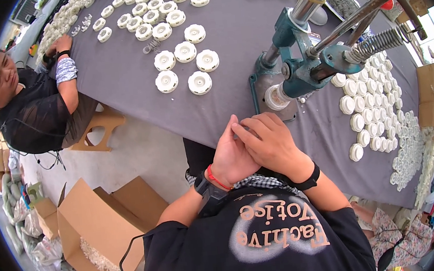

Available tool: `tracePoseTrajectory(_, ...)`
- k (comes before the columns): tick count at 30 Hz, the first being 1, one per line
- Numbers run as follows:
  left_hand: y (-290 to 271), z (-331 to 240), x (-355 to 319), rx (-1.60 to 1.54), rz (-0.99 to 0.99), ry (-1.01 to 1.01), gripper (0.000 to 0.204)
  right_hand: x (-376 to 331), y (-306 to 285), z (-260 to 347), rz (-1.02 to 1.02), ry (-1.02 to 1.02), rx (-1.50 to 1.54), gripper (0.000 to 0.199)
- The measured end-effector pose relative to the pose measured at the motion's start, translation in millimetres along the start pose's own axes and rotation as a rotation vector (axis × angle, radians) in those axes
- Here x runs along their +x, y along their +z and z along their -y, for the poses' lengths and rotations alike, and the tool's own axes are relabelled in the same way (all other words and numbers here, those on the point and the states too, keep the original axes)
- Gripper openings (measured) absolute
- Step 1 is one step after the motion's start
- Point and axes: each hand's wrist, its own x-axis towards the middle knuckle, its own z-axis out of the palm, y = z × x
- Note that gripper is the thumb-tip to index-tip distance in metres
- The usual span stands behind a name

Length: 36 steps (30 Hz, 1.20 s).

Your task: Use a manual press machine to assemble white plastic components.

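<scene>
My left hand (pixel 228 158) and my right hand (pixel 276 146) meet close in front of my body, at the near edge of the table. The right fingers bend over the left hand and cover most of its fingers. Both hands look closed together; whatever lies between them, if anything, is hidden. Just beyond my fingertips stands a green hand press (pixel 298 57) with a steel column and a spring on its lever. Under its head sits a round, clear-sided piece (pixel 276 97), apart from my hands.
Several white scalloped discs (pixel 200 83) lie on the grey tablecloth (pixel 127 76), beside a loose spring (pixel 152 46). White round caps (pixel 360 103) and clear rings (pixel 405 148) cover the right side. A co-worker (pixel 41 100) sits at left. An open carton (pixel 98 230) stands on the floor.
</scene>
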Motion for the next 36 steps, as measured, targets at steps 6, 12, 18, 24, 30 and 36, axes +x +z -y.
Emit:
tracePoseTrajectory(6, -4, -1, -1, -0.022, 0.098, 0.011, 0.06, 1, -1, 3, -0.008, -0.003, 0.022, 0.037)
tracePoseTrajectory(12, -6, -2, -3, -0.012, 0.298, 0.064, 0.064, 4, -4, 7, -0.019, -0.009, 0.067, 0.041)
tracePoseTrajectory(18, 12, -2, -9, 0.187, 0.015, 0.157, 0.064, 11, -3, 11, -0.099, 0.018, 0.101, 0.047)
tracePoseTrajectory(24, 4, -1, -8, 0.168, 0.116, 0.2, 0.063, 19, -8, 10, -0.055, -0.026, 0.099, 0.047)
tracePoseTrajectory(30, 14, 1, -6, 0.31, -0.039, 0.205, 0.069, 15, -7, 13, -0.093, -0.045, 0.13, 0.046)
tracePoseTrajectory(36, 2, 0, -2, 0.642, -0.126, 0.315, 0.071, -3, -10, 15, -0.094, 0.151, 0.321, 0.04)
